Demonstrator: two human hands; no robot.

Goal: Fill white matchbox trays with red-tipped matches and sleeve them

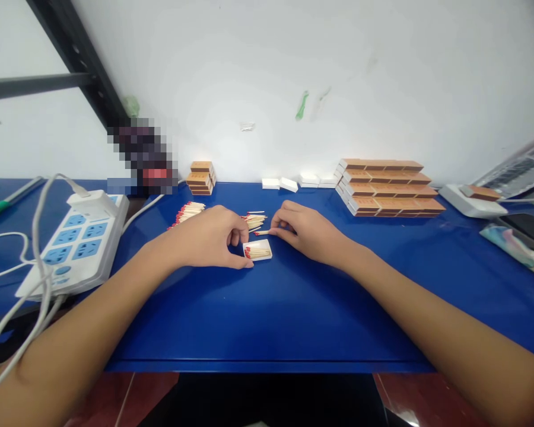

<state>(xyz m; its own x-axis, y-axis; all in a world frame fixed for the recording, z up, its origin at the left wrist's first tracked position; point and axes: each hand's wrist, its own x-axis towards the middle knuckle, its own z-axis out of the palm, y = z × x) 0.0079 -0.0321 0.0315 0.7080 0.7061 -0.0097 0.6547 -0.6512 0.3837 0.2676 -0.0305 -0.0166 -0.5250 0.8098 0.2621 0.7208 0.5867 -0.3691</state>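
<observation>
A small white matchbox tray [263,251] lies on the blue table with several red-tipped matches [257,253] inside. My left hand [211,237] grips its left end between thumb and fingers. Just behind the tray, my right hand [300,230] pinches a single match [262,232] by its plain end, the red head pointing left. Loose matches [254,222] lie on the table between my hands. Partly hidden behind my left hand is a larger pile of matches [190,210].
Closed matchboxes stand in a large stack [389,188] at back right and a small stack [201,178] at back left. White trays [288,184] line the wall. A power strip [82,237] with cables is on the left; a phone [527,230] lies far right.
</observation>
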